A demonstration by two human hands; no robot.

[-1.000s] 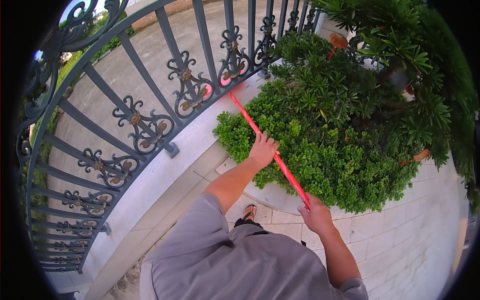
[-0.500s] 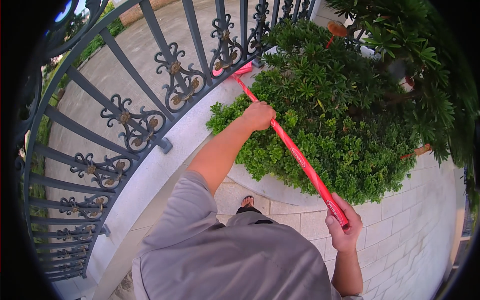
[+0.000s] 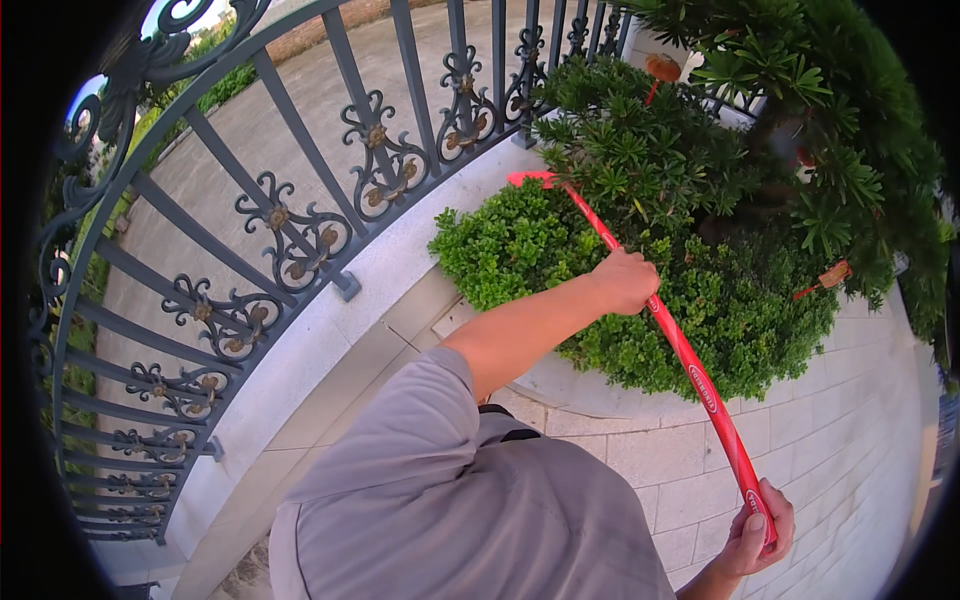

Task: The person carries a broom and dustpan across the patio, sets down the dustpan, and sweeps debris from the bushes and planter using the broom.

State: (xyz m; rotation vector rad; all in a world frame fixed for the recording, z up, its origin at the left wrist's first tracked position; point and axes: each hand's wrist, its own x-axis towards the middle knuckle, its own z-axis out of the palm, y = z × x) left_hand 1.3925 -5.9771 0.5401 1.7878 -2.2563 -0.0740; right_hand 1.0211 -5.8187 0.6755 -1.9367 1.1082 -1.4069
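Both my hands hold a long red broom (image 3: 690, 360), which slants from lower right to upper left across the shrubs. My left hand (image 3: 625, 282) is wrapped around the upper-middle of its handle, over the green bush. Near the handle's end, my right hand (image 3: 762, 530) grips it above the paving, thumb on the near side. The pinkish-red broom head (image 3: 532, 179) is at the far end, beside the pale stone ledge (image 3: 460, 205). Leaves hide part of the head, and its bristles cannot be made out.
A curved dark metal fence (image 3: 350, 215) with scrollwork stands along the ledge on the left. The low green bush (image 3: 500, 240) and a darker tree (image 3: 830, 110) grow in a planter with a rounded stone edge (image 3: 575, 393). Light paving (image 3: 830, 430) extends to the right.
The broom head has come off the ledge by the fence and moved right, toward the bush. Both hands have shifted right and nearer, still gripping the handle.
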